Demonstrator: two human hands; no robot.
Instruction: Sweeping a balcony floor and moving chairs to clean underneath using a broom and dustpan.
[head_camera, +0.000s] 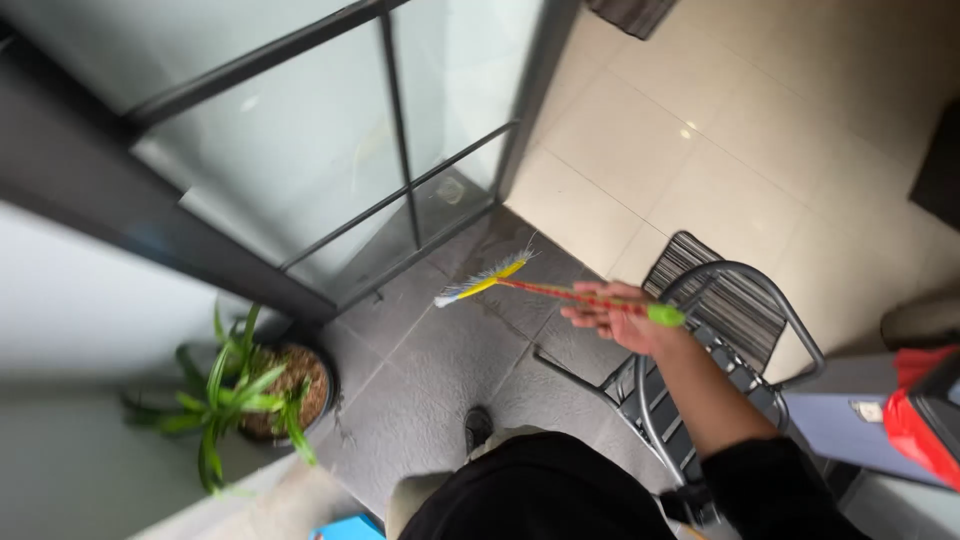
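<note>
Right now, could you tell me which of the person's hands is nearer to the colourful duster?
The right hand is nearer: it grips the duster by its red handle, above the metal chair. The left hand is out of view, so its position cannot be told.

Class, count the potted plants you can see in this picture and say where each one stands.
1. The potted plant stands on the grey floor tiles at lower left, beside the glass door. Others may lie outside the frame.
</note>
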